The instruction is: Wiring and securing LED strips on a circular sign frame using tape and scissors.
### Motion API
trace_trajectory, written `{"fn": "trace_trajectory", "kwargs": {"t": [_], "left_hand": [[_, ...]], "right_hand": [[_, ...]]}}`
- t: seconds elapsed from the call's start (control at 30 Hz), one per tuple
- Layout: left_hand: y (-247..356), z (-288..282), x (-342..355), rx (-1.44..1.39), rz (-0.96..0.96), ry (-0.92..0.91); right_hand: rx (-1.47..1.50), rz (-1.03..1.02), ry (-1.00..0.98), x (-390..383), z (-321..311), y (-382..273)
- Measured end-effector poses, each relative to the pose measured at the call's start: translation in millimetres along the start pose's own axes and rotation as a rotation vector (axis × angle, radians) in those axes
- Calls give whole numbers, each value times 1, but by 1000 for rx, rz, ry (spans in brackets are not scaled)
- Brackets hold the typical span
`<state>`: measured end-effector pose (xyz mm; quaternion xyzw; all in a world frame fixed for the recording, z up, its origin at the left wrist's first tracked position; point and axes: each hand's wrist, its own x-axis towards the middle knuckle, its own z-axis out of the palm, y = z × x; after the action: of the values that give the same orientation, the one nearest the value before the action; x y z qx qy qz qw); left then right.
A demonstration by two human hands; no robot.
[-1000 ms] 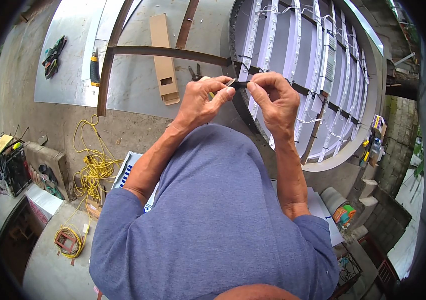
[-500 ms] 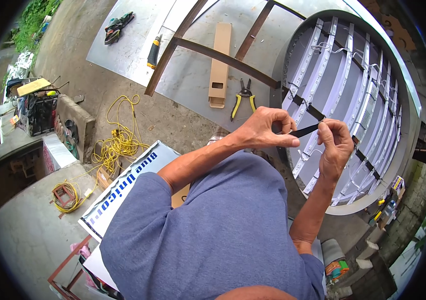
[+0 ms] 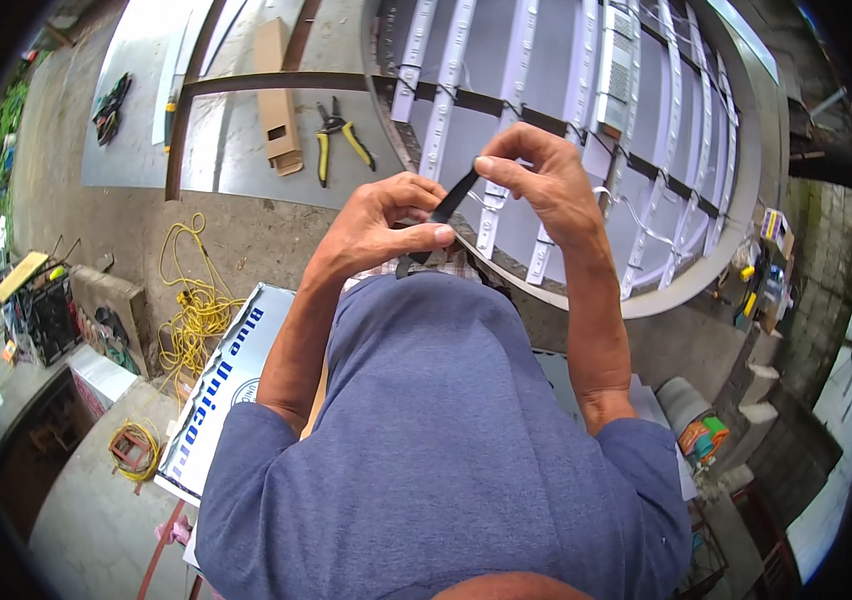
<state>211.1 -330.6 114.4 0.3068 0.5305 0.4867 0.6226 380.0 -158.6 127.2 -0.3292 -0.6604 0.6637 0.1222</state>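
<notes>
While both hands are up in front of the person's chest, they've got a short black strip (image 3: 453,197) pinched between them. The left hand (image 3: 386,225) grips the lower end, thumb laid flat along the top and fingers curled in underneath. The right hand (image 3: 536,180) pinches the upper end between thumb and fingertips, so the strip runs at a slant from lower left up to the right. Pretty sure it's tape or a tie, but it's too small to tell which. Something dark and small also sits just under the left thumb, can't make out what.

Right below the hands on the ground is a big round sign frame (image 3: 736,150), lying flat, with white light strips (image 3: 521,60) running across it in rows and thin wires looping between them. A dark metal bar (image 3: 276,82) crosses over the frame's left edge and the grey sheet (image 3: 236,150) next to it.

On that sheet there's a pair of yellow-handled pliers (image 3: 338,135), lying open, just beside a long cardboard piece (image 3: 278,95). Further left, near the sheet's edge, some dark tools (image 3: 111,105).

Off to the person's left a tangle of yellow cable (image 3: 196,310) lies on the concrete, near a white sign panel with blue lettering (image 3: 226,385). A smaller coil (image 3: 134,450) sits lower left.
</notes>
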Motion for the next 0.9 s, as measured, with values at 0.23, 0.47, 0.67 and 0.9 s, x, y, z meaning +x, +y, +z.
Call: {"fn": "trace_trajectory", "kwargs": {"t": [0.23,0.47,0.67,0.9], "left_hand": [[-19,14,0,-53,114,-9],[3,10,10,10,75,-362],[15,33,23,150,88,-521],[16,87,44,195,44,-543]], "right_hand": [[69,-42,58,-17,9,31],[35,17,335,-59,25,19],[32,-44,444,-92,14,30],[-121,-170,412,-121,-45,51]]}}
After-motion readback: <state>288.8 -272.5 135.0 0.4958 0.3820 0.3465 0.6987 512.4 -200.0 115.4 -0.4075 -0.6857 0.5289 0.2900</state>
